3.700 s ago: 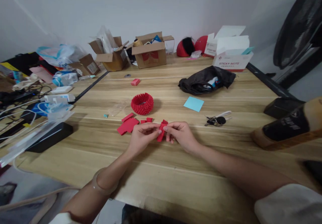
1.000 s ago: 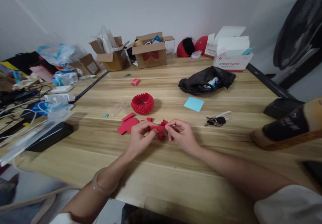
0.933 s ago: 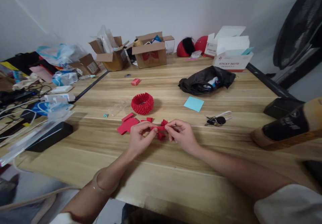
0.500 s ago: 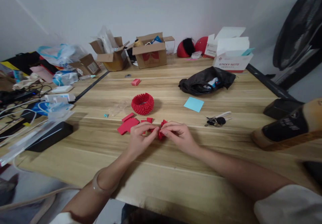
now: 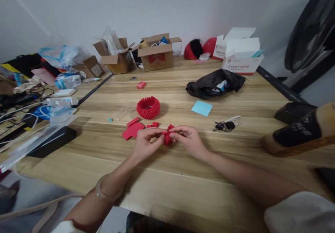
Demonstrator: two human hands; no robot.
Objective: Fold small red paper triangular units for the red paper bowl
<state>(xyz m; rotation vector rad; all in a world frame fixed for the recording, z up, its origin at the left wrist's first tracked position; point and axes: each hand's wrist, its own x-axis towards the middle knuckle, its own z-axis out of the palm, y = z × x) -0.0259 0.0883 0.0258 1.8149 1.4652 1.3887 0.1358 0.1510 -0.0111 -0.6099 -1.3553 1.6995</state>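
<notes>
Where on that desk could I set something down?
Bare wood lies between the pink block and black bag, and between the left forearm and right forearm. It's crowded beside the left hand (red paper pieces) and far left (cables).

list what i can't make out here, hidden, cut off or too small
All in the head view:
Red paper piece: its folds, partly covered by the fingers of the left hand and right hand.
Black bag: most contents, hidden by its own sides.
Fan: right part, cut off by the right edge.
Bottle: one end, same edge.
White box: print below "STICKY NOTE", too small.
</notes>
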